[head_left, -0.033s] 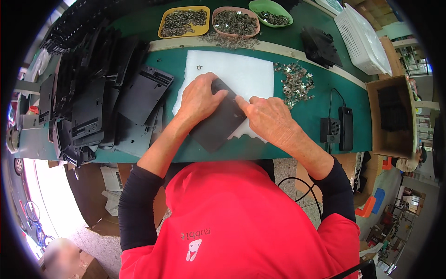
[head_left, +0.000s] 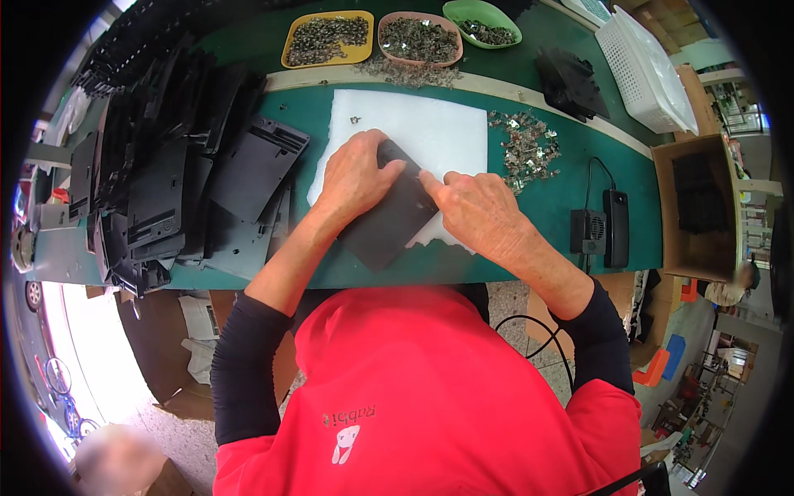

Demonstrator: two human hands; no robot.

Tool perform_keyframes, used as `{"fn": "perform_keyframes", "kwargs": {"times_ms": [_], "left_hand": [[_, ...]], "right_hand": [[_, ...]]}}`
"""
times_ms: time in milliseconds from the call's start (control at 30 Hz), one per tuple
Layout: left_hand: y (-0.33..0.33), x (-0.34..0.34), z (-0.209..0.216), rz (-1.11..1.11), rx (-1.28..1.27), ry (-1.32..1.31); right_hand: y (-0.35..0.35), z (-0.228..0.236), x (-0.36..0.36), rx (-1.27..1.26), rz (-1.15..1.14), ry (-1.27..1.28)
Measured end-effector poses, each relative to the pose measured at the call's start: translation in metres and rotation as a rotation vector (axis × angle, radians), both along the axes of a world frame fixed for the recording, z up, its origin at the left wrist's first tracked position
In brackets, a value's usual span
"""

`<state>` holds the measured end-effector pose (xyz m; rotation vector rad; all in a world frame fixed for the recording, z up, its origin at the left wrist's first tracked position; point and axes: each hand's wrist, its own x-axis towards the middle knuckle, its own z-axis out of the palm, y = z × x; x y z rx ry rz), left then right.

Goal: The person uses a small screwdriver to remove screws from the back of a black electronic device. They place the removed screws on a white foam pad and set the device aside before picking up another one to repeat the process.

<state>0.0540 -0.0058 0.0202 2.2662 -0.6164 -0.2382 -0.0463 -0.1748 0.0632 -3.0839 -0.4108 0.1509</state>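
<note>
A flat black plastic panel (head_left: 389,221) lies slanted in front of me, partly over a white foam sheet (head_left: 413,120). My left hand (head_left: 357,178) is closed on its far left edge, the thumb lying across the top face. At the panel's right edge, my right hand (head_left: 480,211) presses with one digit, its other fingers curled in; their tips are hidden. Whether a small part sits under that digit cannot be made out. One small metal clip (head_left: 355,120) rests on the foam. To the right of the foam spreads a pile of metal clips (head_left: 527,151).
Stacked black panels (head_left: 174,190) crowd the left. Yellow (head_left: 370,52), pink (head_left: 457,58) and green (head_left: 517,40) trays of small metal parts stand at the back. On the right are a small black device (head_left: 588,231), a cardboard box (head_left: 738,223) and a white basket (head_left: 645,74).
</note>
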Motion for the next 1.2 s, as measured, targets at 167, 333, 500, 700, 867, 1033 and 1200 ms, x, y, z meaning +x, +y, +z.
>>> {"fn": "perform_keyframes", "kwargs": {"times_ms": [167,333,500,700,867,1033,1200], "left_hand": [[0.000,-0.003,-0.008,-0.023,0.000,-0.080],[-0.003,-0.001,-0.005,-0.036,0.057,-0.084],[0.003,0.004,-0.003,-0.046,0.066,-0.030],[0.010,0.012,-0.013,-0.040,-0.040,0.014],[0.005,0.011,-0.005,0.110,-0.256,0.338],[0.005,0.007,0.012,0.003,0.274,-0.367],[0.014,0.111,0.005,0.159,0.224,-0.449]], "right_hand": [[0.008,0.000,0.000,-0.015,-0.024,0.012],[0.015,0.016,0.006,0.015,0.028,0.050],[0.008,0.022,0.010,0.083,-0.005,0.112],[-0.046,-0.002,0.012,0.377,-0.124,0.000],[-0.067,-0.012,-0.005,0.614,-0.246,-0.032],[-0.040,-0.042,-0.005,0.703,-0.291,-0.217],[-0.019,-0.041,-0.009,0.538,-0.332,-0.190]]}}
